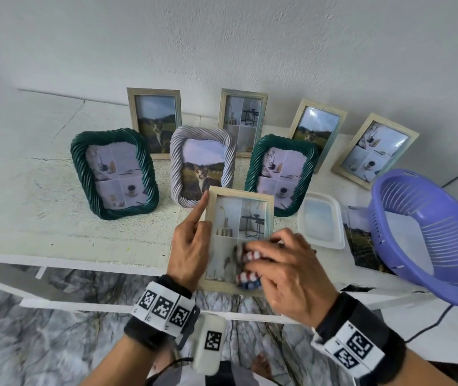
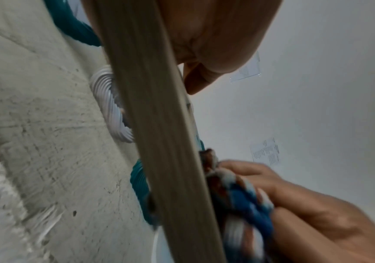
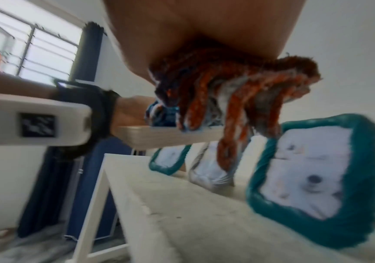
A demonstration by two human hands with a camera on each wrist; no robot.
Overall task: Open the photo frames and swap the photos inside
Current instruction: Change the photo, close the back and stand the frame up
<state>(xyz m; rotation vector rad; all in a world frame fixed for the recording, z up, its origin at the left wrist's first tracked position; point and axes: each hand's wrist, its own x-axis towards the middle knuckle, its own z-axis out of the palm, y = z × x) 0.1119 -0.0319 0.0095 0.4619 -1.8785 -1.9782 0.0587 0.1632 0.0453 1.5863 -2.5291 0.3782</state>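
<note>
Holding the wooden frame (image 1: 239, 235) up over the table (image 1: 55, 232) edge, my left hand (image 1: 191, 246) clamped on its left side with the index finger stretched up along the rim. My thumb's tucked behind, so I can't see it. My right hand (image 1: 289, 271) has a striped cloth (image 1: 247, 268) bunched in curled fingers, pressed on the glass's lower right, covering that bit of photo. Far right, a purple basket (image 1: 431, 238) hides most of a loose photo (image 1: 361, 238). Wrist views are pretty blurry.
</note>
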